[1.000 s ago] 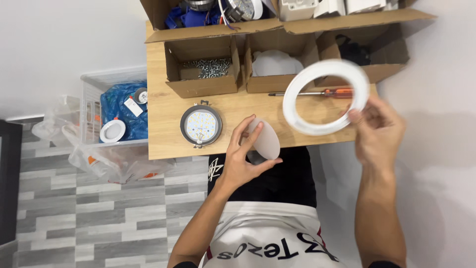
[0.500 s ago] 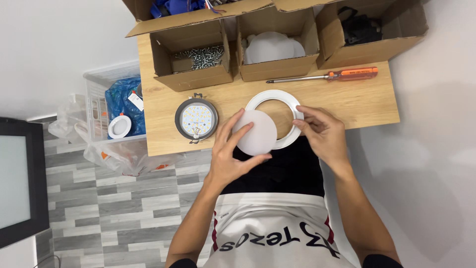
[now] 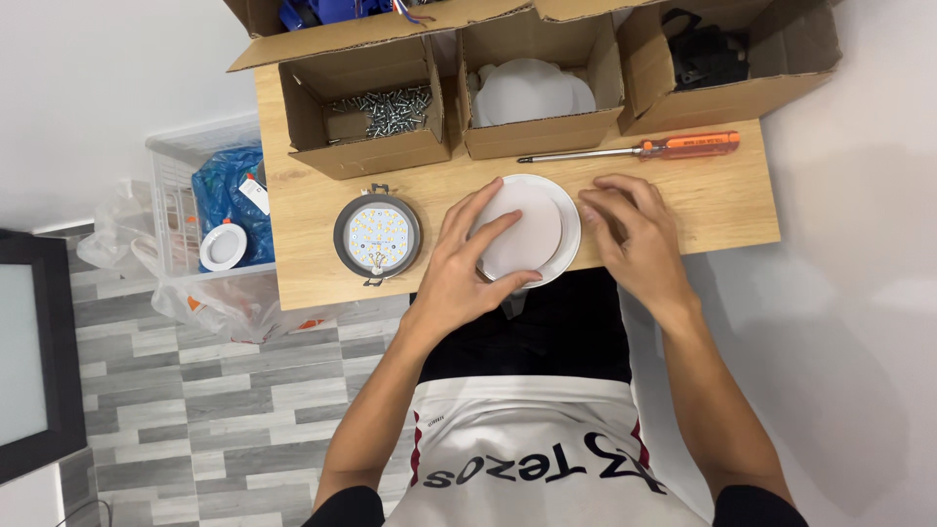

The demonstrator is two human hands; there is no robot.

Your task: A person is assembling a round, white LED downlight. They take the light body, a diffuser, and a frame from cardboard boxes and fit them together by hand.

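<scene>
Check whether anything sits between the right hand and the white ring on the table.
Nothing visible does. The right hand already rests against the right edge of the white ring, while the left hand presses the white disc into it.

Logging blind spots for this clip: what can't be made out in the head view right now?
- White ring: mostly covered by the white disc and left hand; whether the disc is seated is unclear.
- Right-hand box: dark contents too shadowed to identify.
- Rear box: cut off by the top edge.
- Plastic crate: contents partly hidden by the table.
</scene>
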